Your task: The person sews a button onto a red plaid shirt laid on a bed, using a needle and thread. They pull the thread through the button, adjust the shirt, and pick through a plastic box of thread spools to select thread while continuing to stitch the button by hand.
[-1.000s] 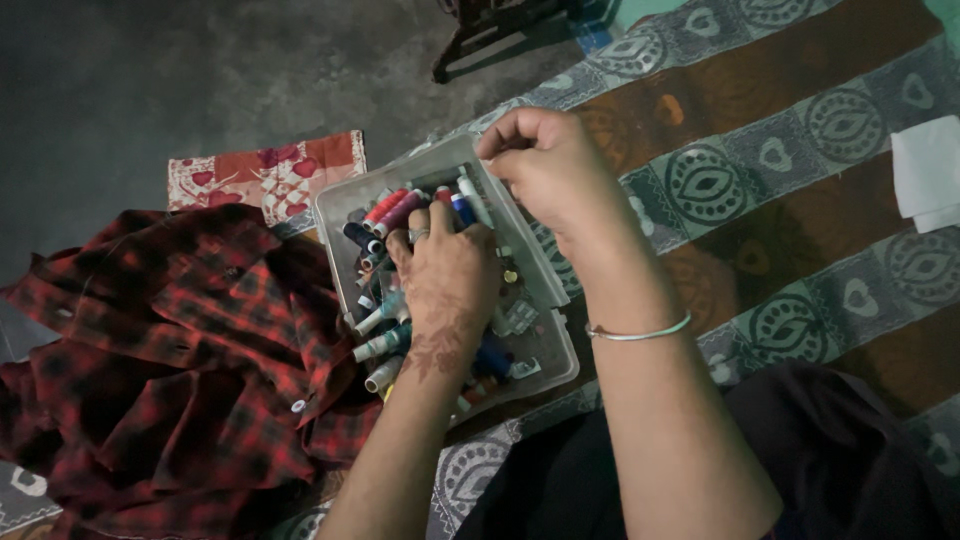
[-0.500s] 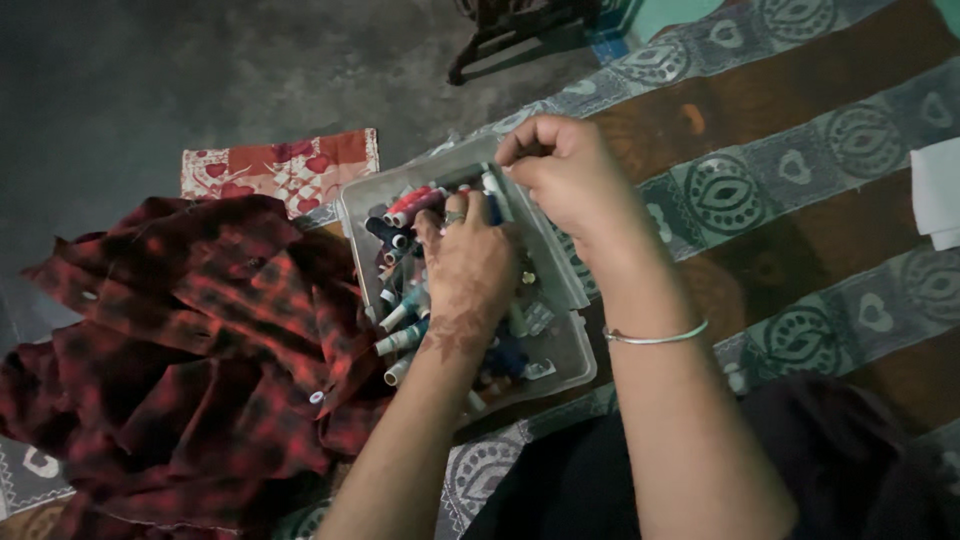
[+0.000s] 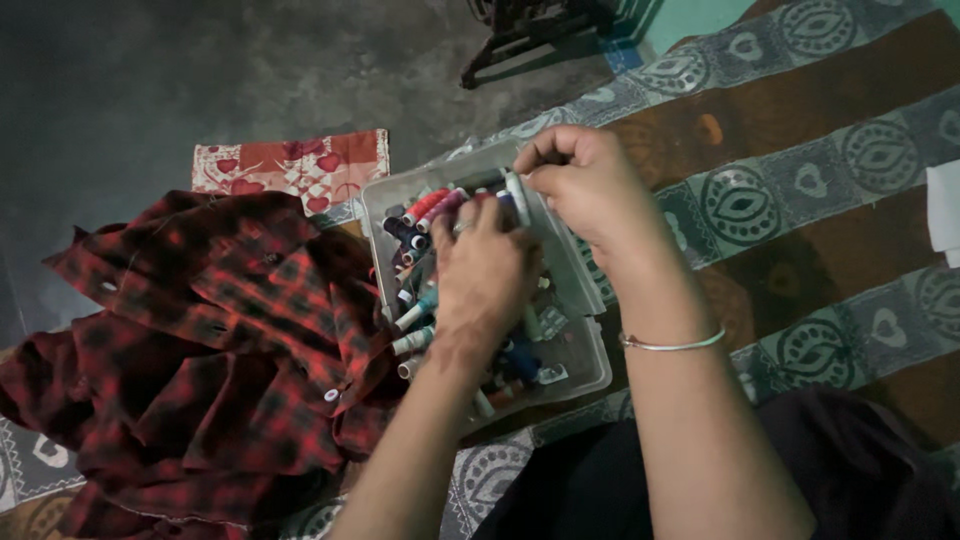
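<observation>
A clear plastic box [image 3: 575, 290] of thread spools [image 3: 425, 208] sits mid-frame on a patterned mat [image 3: 800, 200]. The left hand [image 3: 487, 280] lies palm-down inside it, fingers together over the spools. The right hand [image 3: 585, 185], at the box's 1 o'clock corner, pinches a pale spool [image 3: 517, 197]. A red plaid shirt [image 3: 200, 350] crowds the 9 o'clock edge; open mat lies at 3 o'clock.

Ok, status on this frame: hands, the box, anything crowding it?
Left hand down among thread spools in clear plastic box. Right hand pinched shut at box's far edge, contents hidden. Red plaid shirt heaped against box's left side.
</observation>
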Demonstrator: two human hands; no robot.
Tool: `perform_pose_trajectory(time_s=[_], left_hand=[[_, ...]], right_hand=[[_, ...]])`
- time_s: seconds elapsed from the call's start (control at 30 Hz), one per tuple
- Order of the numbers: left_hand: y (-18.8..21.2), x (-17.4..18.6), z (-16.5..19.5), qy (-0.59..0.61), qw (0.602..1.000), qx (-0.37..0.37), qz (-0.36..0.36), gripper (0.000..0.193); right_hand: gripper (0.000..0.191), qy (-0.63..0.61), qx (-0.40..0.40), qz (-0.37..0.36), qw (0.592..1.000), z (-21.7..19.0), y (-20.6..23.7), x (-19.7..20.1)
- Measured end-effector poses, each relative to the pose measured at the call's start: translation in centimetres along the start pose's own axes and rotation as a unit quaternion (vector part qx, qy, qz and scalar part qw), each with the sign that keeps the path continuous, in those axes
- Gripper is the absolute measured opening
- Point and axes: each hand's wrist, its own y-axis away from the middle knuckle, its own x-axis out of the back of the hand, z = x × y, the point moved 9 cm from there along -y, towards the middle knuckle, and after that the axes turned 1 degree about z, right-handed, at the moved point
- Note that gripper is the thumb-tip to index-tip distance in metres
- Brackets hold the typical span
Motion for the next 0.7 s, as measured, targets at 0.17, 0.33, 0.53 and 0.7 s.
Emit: perform_pose_trajectory(time_s=[0.17, 0.33, 0.53, 0.7], left_hand=[[3.9, 2.9, -3.7, 0.293, 0.937, 0.175, 0.074, 0.013], [6.5, 3.0, -7.6, 0.567, 0.775, 0.267, 0.076, 0.018], [9.4, 4.9, -10.1, 0.588, 0.756, 0.275, 0.083, 0.018], [10.9, 6.9, -11.6, 0.601, 0.739, 0.282, 0.114, 0.018]], right_hand=[[0.017, -0.005, -0.027, -0.016, 0.999, -0.4, 0.5, -0.6], [0.022, -0.041, -0.048, -0.079, 0.995, -0.9, 1.7, -4.0], [0.020, -0.060, -0.072, -0.138, 0.986, -0.5, 2.8, -7.0], [0.019, -0.067, -0.146, -0.182, 0.970, 0.9, 5.2, -11.0]])
